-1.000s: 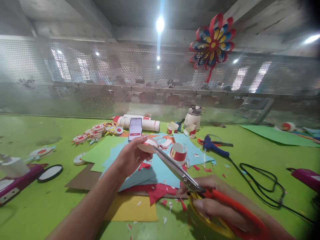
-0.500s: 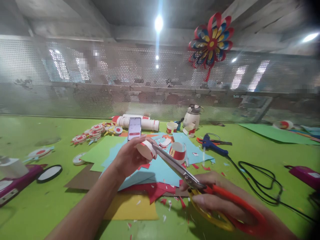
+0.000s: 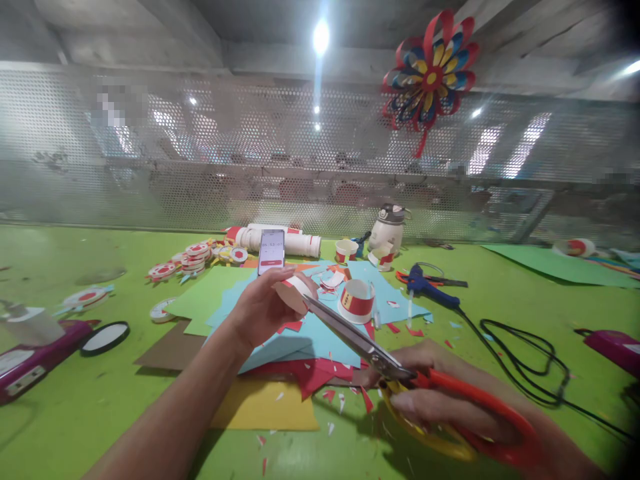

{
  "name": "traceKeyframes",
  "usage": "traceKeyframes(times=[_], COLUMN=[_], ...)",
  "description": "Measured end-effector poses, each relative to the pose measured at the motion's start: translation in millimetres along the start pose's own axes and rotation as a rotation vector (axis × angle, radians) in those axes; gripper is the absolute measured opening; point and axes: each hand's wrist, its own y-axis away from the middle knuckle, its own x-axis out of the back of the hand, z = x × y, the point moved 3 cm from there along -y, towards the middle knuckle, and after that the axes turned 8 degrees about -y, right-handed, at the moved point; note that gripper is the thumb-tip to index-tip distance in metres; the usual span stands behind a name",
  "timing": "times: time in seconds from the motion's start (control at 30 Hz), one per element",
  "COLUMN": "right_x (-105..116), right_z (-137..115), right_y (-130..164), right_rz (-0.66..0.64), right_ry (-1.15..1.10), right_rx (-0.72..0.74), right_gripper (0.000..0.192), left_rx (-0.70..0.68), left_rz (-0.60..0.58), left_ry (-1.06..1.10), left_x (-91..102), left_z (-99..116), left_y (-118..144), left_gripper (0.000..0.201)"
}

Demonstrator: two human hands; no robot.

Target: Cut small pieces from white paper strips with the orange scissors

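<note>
My left hand [image 3: 257, 307] is closed around a cut-down paper cup piece [image 3: 295, 293], white with a little red at its edge, its round base tilted toward me. In my right hand [image 3: 440, 400] is a pair of scissors [image 3: 350, 337] with one red and one yellow handle. The blades look nearly closed, and their tips meet the cup piece's right edge. Whether paper lies between them I cannot tell. Just beyond the blades, a red and white paper cup [image 3: 357, 303] stands on blue paper sheets [image 3: 320, 343].
A phone [image 3: 271, 250] stands behind my left hand, near stacked cups [image 3: 300, 245]. Cup-base discs [image 3: 195, 257] lie farther left. A blue glue gun [image 3: 425, 283] with a black cable is on the right. Paper scraps [image 3: 367, 400] litter the green table. A white bottle [image 3: 387, 230] stands behind.
The cup piece has turned slightly in my left hand, and the scissor tips sit a little lower against it. The whole view has shifted slightly.
</note>
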Motion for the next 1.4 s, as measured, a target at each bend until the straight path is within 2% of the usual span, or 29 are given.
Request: traceKeyframes(times=[0.03, 0.1, 0.13, 0.17, 0.2, 0.23, 0.4, 0.53, 0.77, 0.9, 1.07, 1.27, 1.4], right_x=[-0.8, 1.5, 2.1, 1.3, -1.5, -1.7, 3.8, -2.3, -5.1, -5.4, -3.3, -4.6, -9.4], right_z=[-0.4, -0.4, 0.9, 2.9, 6.3, 9.3, 23.4, 27.0, 20.1, 19.7, 16.1, 11.7, 15.2], right_y=[0.0, -0.4, -1.0, -2.2, -3.3, -4.0, -3.4, -2.7, -4.1, -5.2, -8.2, -7.4, -3.5], right_rz=[0.024, 0.169, 0.19, 0.14, 0.0, -0.064, -0.003, -0.102, -0.198, -0.192, -0.164, -0.162, -0.032], right_ry=[-0.015, -0.051, -0.06, -0.085, -0.102, -0.122, -0.32, -0.435, -0.492, -0.457, -0.336, -0.293, -0.321], right_rx=[0.0, 0.008, -0.009, -0.031, -0.084, -0.105, -0.038, 0.012, 0.003, 0.018, 0.088, 0.042, 0.04], right_gripper=[0.02, 0.02, 0.021, 0.021, 0.023, 0.023, 0.028, 0.03, 0.033, 0.03, 0.038, 0.041, 0.04], left_rx=[0.002, 0.003, 0.004, 0.004, 0.004, 0.003, -0.023, -0.068, -0.098, -0.096, -0.084, -0.058, -0.044], left_rz=[-0.003, -0.003, -0.001, 0.0, 0.001, 0.003, 0.016, 0.0, -0.034, -0.048, -0.053, -0.043, -0.038], left_ry=[-0.006, -0.017, -0.02, -0.021, -0.022, -0.022, -0.028, -0.028, -0.025, -0.022, -0.016, -0.038, -0.042], left_x=[0.1, -0.1, -0.3, -0.7, -1.3, -1.9, -4.0, -3.3, -3.8, -6.0, -7.6, -8.0, -8.2], left_z=[0.1, 0.5, 0.7, 0.8, 0.9, 1.0, 1.7, 1.6, 0.1, -1.1, -1.4, -1.4, -0.9], left_y=[0.0, 0.1, 0.2, 0.3, 0.4, 0.6, 0.6, -0.1, -0.3, -0.1, -0.3, 0.6, 0.9], left_gripper=[0.036, 0.036, 0.036, 0.036, 0.036, 0.035, 0.034, 0.033, 0.033, 0.034, 0.035, 0.037, 0.037])
